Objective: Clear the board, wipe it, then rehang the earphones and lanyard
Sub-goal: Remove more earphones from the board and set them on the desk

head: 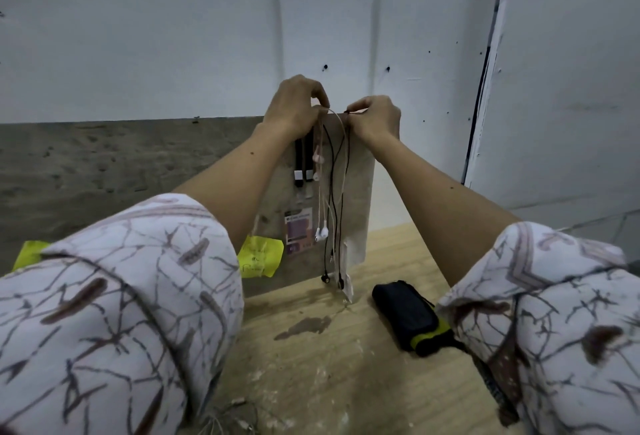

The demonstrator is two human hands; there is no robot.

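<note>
Board [360, 192]: stood upright on the surface [346, 365], leaning at the wall [173, 36].
Left hand [294, 105]: at the board's top edge, fingertips pinched on a pale cord.
Right hand [375, 117]: also at the top edge, just beside the left, fingertips pinched on a black cord.
White earphones [321, 232]: hung down the board's face, buds low beside the card.
Black earphones [325, 278]: hung lower, buds near the board's foot.
Lanyard [304, 160]: two black straps with pale ends hung below the left hand.
Card [298, 230]: purple badge on the board; its print was too blurred to read.
Yellow note [260, 256]: at the board's lower left corner, handwriting present but illegible.
Pouch [412, 318]: black with a yellow-green end, lay on the surface right of the board.
Sleeves [114, 296]: pale, patterned with branching lines.
</note>
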